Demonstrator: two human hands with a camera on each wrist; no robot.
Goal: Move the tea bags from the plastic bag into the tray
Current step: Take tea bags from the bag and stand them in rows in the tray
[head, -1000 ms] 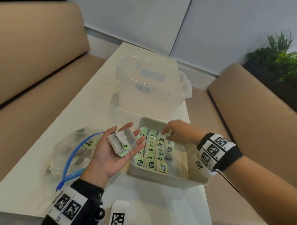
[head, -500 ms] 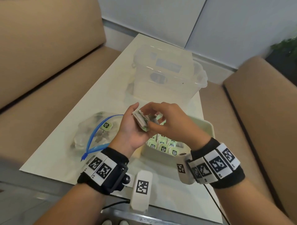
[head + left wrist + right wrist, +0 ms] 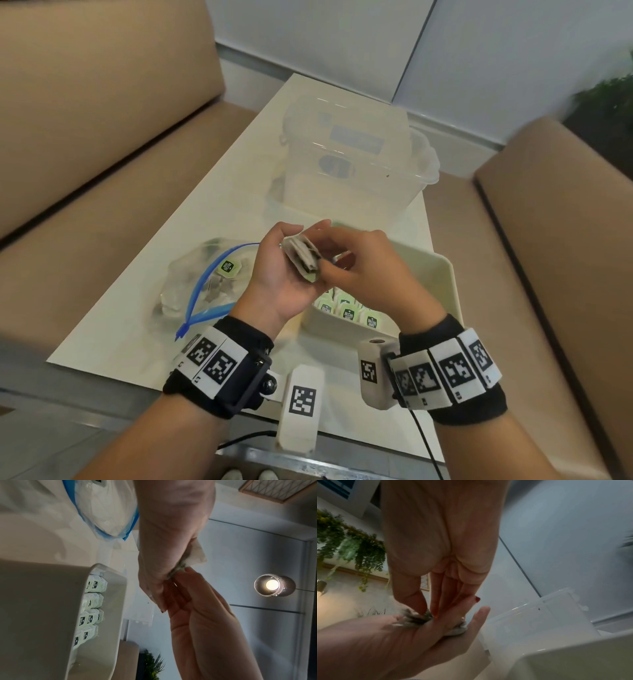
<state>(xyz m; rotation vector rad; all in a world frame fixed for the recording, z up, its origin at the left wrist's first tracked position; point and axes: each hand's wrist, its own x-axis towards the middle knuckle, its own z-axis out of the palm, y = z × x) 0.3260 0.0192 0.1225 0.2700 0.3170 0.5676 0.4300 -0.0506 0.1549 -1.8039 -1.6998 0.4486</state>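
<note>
My left hand is raised over the near left corner of the white tray, palm up. Its fingers curl round a small stack of tea bags. My right hand meets it from the right, its thumb and fingers pinching the near end of that stack. Rows of green-labelled tea bags stand in the tray; my hands hide most of them. The clear plastic bag with a blue zip lies open to the left, a tea bag inside it.
A large clear plastic box stands on the white table just behind the tray. Tan benches run along both sides of the table. A plant is at the far right.
My right hand has left the tray and come over to my left hand, where it now pinches the stack. The left hand has closed round the tea bags and risen slightly.
</note>
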